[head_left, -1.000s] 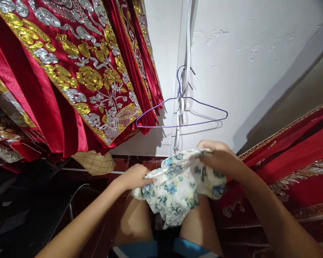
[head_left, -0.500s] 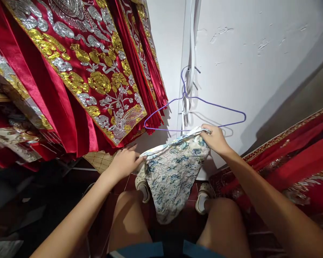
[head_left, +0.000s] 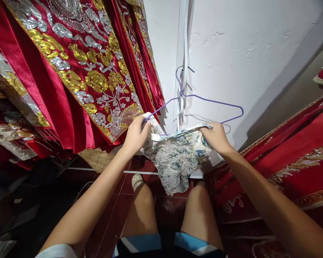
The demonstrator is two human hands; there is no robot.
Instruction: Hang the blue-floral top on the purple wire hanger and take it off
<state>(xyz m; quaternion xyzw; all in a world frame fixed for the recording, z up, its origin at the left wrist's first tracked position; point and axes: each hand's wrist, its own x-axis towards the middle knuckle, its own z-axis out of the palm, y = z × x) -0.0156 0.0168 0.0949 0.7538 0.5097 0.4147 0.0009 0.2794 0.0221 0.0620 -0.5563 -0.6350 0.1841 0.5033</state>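
A small floral garment (head_left: 176,157), white with blue flowers, hangs stretched between my two hands. My left hand (head_left: 136,134) grips its left top edge, held right against the left end of a purple wire hanger (head_left: 204,101). My right hand (head_left: 216,137) pinches the garment's right top edge just below the hanger's lower bar. The hanger hangs by its hook from a white cable on the white wall (head_left: 244,53). The garment's top edge lies along the hanger's bottom wire; the rest droops toward my knees.
Red robes with gold and silver embroidery (head_left: 78,71) hang close on the left. More red embroidered cloth (head_left: 293,157) lies at the right. A straw-coloured quilted item (head_left: 97,159) sits below the robes. Dark red floor tiles (head_left: 140,172) and my bare knees are beneath.
Both hands have lifted the garment from my lap up to the hanger. It has been spread wider, and my left hand has reached the hanger's left end.
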